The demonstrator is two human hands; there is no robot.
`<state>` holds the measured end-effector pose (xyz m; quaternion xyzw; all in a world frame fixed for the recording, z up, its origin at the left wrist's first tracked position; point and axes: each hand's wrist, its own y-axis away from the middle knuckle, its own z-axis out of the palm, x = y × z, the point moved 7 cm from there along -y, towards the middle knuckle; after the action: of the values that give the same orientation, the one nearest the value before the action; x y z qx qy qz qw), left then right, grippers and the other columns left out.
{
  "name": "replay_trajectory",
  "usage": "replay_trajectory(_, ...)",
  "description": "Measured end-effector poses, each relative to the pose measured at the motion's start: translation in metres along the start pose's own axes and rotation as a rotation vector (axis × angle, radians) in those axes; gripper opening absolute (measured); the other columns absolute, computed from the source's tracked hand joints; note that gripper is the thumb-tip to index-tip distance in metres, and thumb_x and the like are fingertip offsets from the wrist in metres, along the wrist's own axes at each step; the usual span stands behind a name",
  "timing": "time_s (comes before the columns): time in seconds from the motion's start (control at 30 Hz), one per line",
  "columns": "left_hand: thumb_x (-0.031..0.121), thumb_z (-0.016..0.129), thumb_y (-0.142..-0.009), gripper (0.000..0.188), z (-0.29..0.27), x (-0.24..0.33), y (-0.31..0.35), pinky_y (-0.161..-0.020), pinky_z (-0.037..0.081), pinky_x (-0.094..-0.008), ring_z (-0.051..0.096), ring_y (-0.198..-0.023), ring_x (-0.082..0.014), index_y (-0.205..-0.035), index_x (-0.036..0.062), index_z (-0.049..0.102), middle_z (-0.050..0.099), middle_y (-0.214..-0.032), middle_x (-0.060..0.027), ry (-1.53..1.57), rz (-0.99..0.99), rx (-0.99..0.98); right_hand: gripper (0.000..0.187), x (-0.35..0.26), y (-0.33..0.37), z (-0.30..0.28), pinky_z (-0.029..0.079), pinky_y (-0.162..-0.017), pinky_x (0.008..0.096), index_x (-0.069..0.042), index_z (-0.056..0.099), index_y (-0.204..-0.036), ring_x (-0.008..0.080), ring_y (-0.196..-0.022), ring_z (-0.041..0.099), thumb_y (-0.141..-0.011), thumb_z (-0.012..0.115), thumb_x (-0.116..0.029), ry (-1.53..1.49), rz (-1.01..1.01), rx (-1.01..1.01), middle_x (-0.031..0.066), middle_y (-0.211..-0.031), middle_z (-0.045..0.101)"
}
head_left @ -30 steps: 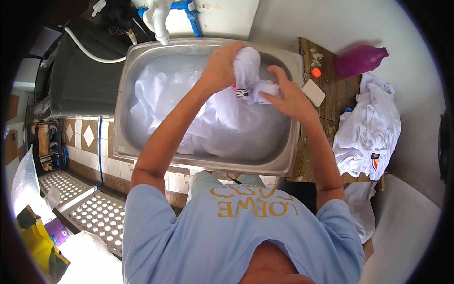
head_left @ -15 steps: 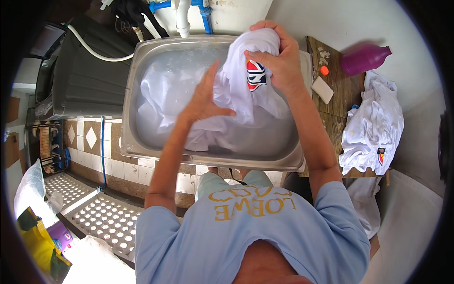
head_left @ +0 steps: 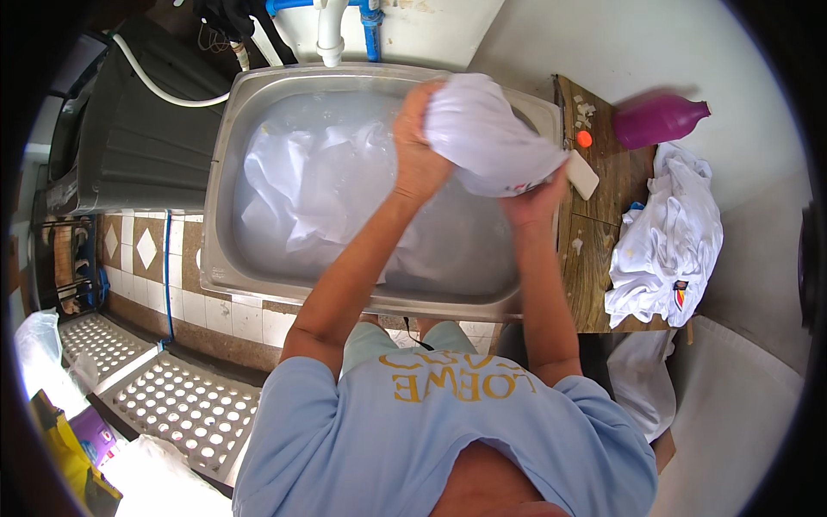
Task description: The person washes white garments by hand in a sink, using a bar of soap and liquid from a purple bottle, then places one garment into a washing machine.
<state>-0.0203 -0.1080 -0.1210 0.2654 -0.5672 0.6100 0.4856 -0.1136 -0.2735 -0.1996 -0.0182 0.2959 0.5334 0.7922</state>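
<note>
A bunched wet white garment point(head_left: 495, 138) with a bit of printed pattern at its lower edge is held above the right half of a steel basin point(head_left: 214, 250). My left hand point(head_left: 420, 148) grips its left side, the fingers partly hidden by the cloth. At its lower right my right hand point(head_left: 536, 200) is closed on the fabric, slightly blurred. More white cloth point(head_left: 301, 185) lies soaking in the cloudy water to the left of my hands.
To the right, a wooden board point(head_left: 594, 250) carries a white soap bar point(head_left: 582, 175), an orange cap point(head_left: 584, 139), a purple bottle point(head_left: 659, 121) and a heap of white clothes point(head_left: 668, 237). A white drainpipe point(head_left: 330, 34) stands behind the basin; a dark grey ribbed lid point(head_left: 155, 129) is at left.
The garment has been lifted out of the water and bunched up, moving right. My left hand, apart-fingered before, now holds it. My right hand has dropped from its top to its lower right.
</note>
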Motion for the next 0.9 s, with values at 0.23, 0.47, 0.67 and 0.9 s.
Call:
replay_trajectory(0.23,0.002,0.071,-0.063,0.045,0.027,0.036,0.035,-0.077,0.044,-0.0329,0.054,-0.083,-0.025,-0.105,0.0052,0.055,0.055,-0.094,-0.0091,-0.003,0.169,-0.227,0.075,0.096,0.054,0.068,0.031,-0.108,0.0477,-0.016,0.032,-0.142,0.029,-0.131,0.036,-0.087,0.036,-0.066,-0.331,0.361,-0.499,0.0097,-0.143,0.037)
replay_trajectory(0.47,0.012,0.075,-0.07,0.078,-0.079,-0.014,0.068,-0.102,0.037,-0.0362,0.044,-0.121,-0.0247,-0.136,0.007,0.033,0.041,-0.131,-0.0122,-0.07,-0.281,-0.338,0.083,0.054,-0.011,0.007,0.035,-0.104,0.0452,-0.003,0.039,-0.136,0.0322,-0.123,0.045,-0.086,0.034,-0.069,-0.039,0.063,-0.17,0.0151,-0.139,0.042)
replay_trajectory(0.67,0.021,0.076,-0.075,0.077,-0.089,-0.066,0.082,-0.097,0.043,-0.0402,0.046,-0.119,-0.0244,-0.139,0.0093,0.035,0.045,-0.132,-0.0136,0.794,-1.124,0.044,0.065,0.071,0.006,0.031,0.042,-0.098,0.0424,-0.002,0.045,-0.13,0.0301,-0.117,0.051,-0.091,0.039,-0.054,0.22,0.0,-0.305,0.016,-0.131,0.05)
replay_trajectory(0.9,0.013,0.075,-0.073,0.033,-0.087,-0.055,0.031,-0.085,0.049,-0.0377,0.063,-0.088,-0.0247,-0.104,0.0064,0.064,0.066,-0.091,-0.0085,0.345,-0.798,0.014,0.05,0.091,0.02,0.034,0.047,-0.093,0.0407,-0.002,0.056,-0.117,0.0274,-0.105,0.059,-0.092,0.044,-0.044,0.094,0.143,-0.007,0.0139,-0.116,0.06)
